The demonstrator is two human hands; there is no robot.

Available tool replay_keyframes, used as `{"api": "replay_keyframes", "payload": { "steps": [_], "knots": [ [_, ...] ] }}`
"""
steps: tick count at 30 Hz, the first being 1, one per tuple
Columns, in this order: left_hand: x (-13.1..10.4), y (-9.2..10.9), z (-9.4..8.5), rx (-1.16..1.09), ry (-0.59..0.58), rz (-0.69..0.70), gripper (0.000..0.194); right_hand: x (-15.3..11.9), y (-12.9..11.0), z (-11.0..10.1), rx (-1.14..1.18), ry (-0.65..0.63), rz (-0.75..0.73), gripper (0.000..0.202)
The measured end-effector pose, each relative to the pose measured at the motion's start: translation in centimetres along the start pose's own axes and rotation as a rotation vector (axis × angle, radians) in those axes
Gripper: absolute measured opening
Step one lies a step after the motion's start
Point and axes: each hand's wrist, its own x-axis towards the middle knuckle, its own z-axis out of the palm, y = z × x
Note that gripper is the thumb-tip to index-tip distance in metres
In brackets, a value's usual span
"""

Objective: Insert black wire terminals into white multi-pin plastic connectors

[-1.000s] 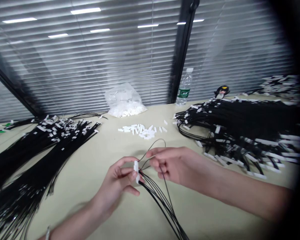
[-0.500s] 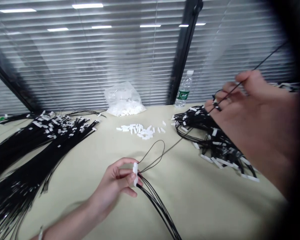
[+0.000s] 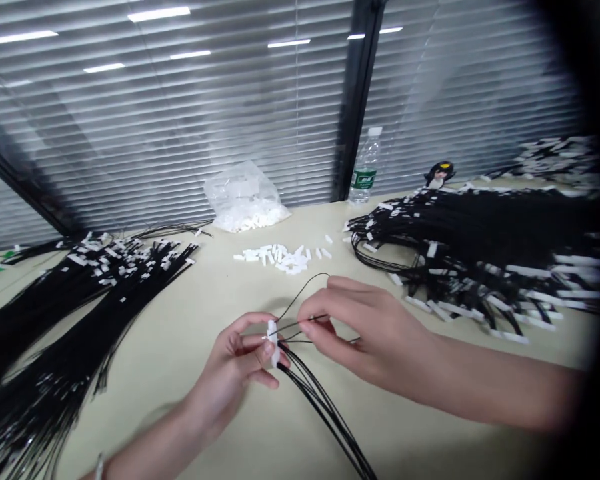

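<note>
Between the thumb and fingers of my left hand (image 3: 247, 353) is a white plastic connector (image 3: 273, 343), held upright. Several black wires (image 3: 320, 417) run from its right side down toward the front edge of the view. My right hand (image 3: 360, 327) is closed just right of the connector, its thumb and forefinger pinching a thin black wire (image 3: 293, 326) whose end is at the connector. Another wire loops (image 3: 300, 293) up from the connector's top and passes behind my right fingers. The tip of the pinched wire is too small to make out clearly.
Loose white connectors (image 3: 280, 257) lie mid-table, before a clear bag (image 3: 247, 200) of more. A water bottle (image 3: 364, 170) stands by the window frame. Bundles of black wires lie left (image 3: 75, 320) and right (image 3: 480, 227), the right ones beside a penguin figure (image 3: 439, 175).
My right hand has come down and left from the upper right, bringing the wire to the connector. My left hand stays in place with the connector. The view has tilted slightly.
</note>
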Motion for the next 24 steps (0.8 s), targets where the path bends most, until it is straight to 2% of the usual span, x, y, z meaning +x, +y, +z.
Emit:
{"api": "replay_keyframes", "payload": {
  "steps": [6, 12, 24],
  "knots": [
    [0.0, 0.1, 0.0, -0.008, 0.007, -0.005, 0.029, -0.4, 1.6, 1.0, -0.366, 0.056, -0.250, 0.010],
    [0.1, 0.0, -0.1, -0.008, 0.019, -0.012, 0.029, -0.7, 2.1, 1.7, -0.460, 0.123, -0.315, 0.006],
    [0.1, -0.1, -0.1, -0.020, 0.030, -0.010, 0.030, -0.7, 2.6, 2.1, -0.503, 0.083, -0.315, 0.005]
  ]
}}
